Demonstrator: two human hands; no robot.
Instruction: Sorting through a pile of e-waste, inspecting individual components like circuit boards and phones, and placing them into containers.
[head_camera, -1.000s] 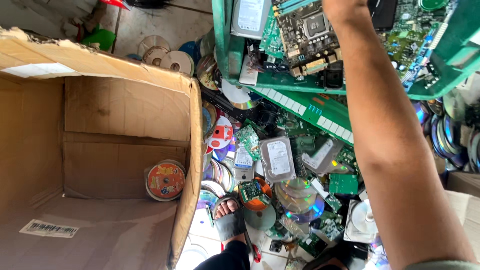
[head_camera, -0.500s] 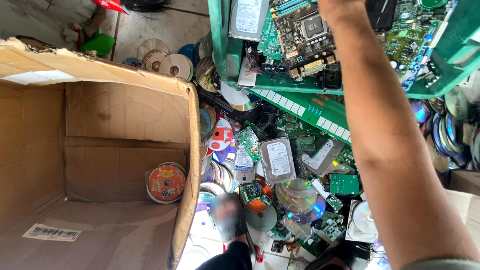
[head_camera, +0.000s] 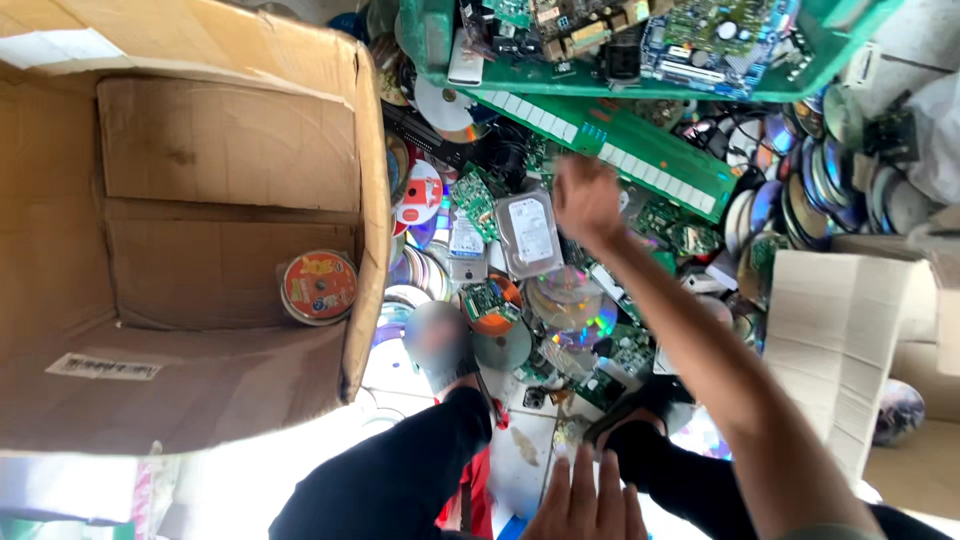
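Right hand (head_camera: 587, 200): arm outstretched, fingers curled, grip unclear, beside hard drive (head_camera: 530, 232). Left hand (head_camera: 587, 500): open, fingers spread. Cardboard box (head_camera: 366, 230) alongside, disc (head_camera: 318, 287) inside.

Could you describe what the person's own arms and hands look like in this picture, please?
Both are bare. The right arm shows no sleeve along the forearm, no glove, no watch, and the right hand has no visible ring. Only the ungloved fingers of the left hand show at the bottom edge.

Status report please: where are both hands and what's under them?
Right hand open, over the pile beside the hard drive. Left hand open, low, holding nothing. Discs and circuit boards crowd around.
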